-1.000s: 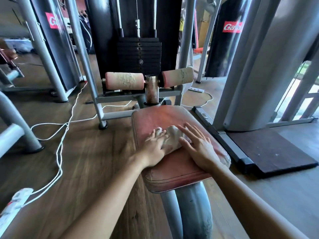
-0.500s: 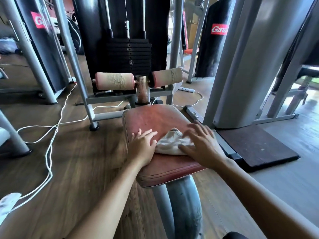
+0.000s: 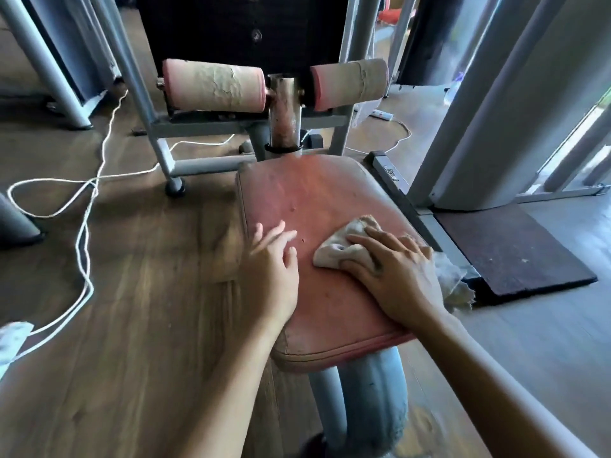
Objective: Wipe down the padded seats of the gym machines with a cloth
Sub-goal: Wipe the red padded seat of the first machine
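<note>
A worn reddish padded seat [image 3: 317,206] fills the middle of the view, mounted on a grey post. A crumpled off-white cloth [image 3: 344,246] lies on the seat's right side, and part of it hangs over the right edge. My right hand [image 3: 393,276] presses flat on the cloth with fingers spread. Resting on the seat's left edge is my left hand [image 3: 274,272], fingers straight, apart from the cloth.
Two cracked foam rollers [image 3: 215,85] sit on a bar just beyond the seat, in front of a black weight stack [image 3: 254,31]. White cables [image 3: 86,206] loop over the wooden floor at left. A grey machine column [image 3: 496,127] and dark floor mat [image 3: 515,249] stand at right.
The cloth and my right hand have slid to the seat's right edge. My left hand has let go of the cloth and stays at the left side. The view has dipped closer.
</note>
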Demonstrator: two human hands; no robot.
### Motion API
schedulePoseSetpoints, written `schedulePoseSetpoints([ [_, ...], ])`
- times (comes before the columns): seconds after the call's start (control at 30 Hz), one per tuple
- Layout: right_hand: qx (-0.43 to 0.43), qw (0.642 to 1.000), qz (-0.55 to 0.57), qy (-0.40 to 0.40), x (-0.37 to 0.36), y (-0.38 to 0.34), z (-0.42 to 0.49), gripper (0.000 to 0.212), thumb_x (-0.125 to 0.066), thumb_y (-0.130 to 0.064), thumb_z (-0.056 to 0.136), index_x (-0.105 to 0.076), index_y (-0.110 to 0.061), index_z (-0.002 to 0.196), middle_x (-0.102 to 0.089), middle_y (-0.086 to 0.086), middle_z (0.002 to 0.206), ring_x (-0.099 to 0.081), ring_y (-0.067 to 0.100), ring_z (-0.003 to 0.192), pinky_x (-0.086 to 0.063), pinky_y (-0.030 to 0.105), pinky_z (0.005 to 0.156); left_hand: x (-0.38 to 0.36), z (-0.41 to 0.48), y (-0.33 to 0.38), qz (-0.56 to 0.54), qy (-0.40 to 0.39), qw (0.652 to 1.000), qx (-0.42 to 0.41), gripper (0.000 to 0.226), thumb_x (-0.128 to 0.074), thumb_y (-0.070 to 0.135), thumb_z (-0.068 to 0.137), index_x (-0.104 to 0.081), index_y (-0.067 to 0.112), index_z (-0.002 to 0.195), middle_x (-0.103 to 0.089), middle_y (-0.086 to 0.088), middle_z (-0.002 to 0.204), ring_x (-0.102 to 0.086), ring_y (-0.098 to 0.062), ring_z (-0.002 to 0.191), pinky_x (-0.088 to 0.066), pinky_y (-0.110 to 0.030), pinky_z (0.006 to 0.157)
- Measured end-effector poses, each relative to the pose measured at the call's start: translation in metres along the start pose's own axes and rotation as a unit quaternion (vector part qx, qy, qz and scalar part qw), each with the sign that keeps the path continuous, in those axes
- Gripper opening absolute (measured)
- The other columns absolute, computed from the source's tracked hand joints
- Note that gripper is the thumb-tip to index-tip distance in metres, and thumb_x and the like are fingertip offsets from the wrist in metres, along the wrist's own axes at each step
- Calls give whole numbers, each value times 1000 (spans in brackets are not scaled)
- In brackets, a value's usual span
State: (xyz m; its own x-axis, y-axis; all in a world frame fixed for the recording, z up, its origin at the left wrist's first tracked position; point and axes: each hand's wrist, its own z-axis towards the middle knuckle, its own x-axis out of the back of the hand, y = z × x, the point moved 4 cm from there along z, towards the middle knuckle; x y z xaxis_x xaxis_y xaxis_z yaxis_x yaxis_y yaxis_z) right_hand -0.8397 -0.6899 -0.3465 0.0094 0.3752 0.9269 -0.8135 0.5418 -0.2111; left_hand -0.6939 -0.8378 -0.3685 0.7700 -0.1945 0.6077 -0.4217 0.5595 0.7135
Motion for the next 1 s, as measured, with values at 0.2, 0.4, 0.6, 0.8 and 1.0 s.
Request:
schedulePoseSetpoints([
  [0.2, -25, 996, -25, -84, 15, -19, 3, 47, -39, -59, 93, -67, -30, 117, -67, 2, 121, -63, 37, 99, -49, 48, 84, 20, 6, 11, 38, -162, 986, 31, 36, -59, 12, 97, -65, 21, 131, -53, 5, 149, -34, -20, 149, -34, -34, 117],
  [0.4, -76, 965, 103, -229, 106, -66, 29, 25, -60, -50, 89, -65, -26, 94, -71, -2, 85, -66, 28, 80, -53, 38, 66, 145, 38, 61, -45, -160, 970, 177, 19, -65, 14, 89, -76, 21, 104, -74, 2, 86, -72, -19, 84, -53, -26, 78],
  [0.6, -37, 957, 235, -167, 276, -163, 43, 16, -71, -43, 84, -63, -33, 75, -60, -17, 63, -56, 8, 58, -43, 26, 53, 317, 39, 149, -36, -76, 983, 161, 6, -67, 28, 91, -73, 29, 91, -72, 14, 81, -68, -1, 76, -57, -32, 74],
  [0.8, 56, 942, 290, -159, 428, -239, 34, 15, -74, -40, 87, -70, -28, 94, -68, -11, 70, -65, 9, 65, -53, 32, 59, 458, 10, 239, -13, -28, 987, 156, 20, -57, 50, 89, -68, 36, 97, -72, 19, 86, -69, -1, 83, -58, -37, 75],
  [1.0, 181, 901, 325, -224, 520, -289, 9, 29, -66, -55, 82, -65, -35, 103, -73, -14, 86, -70, 9, 78, -59, 38, 69, 567, -46, 314, 61, 68, 981, 172, 10, -62, 40, 91, -68, 32, 94, -70, 21, 90, -66, 1, 83, -56, -33, 75],
])
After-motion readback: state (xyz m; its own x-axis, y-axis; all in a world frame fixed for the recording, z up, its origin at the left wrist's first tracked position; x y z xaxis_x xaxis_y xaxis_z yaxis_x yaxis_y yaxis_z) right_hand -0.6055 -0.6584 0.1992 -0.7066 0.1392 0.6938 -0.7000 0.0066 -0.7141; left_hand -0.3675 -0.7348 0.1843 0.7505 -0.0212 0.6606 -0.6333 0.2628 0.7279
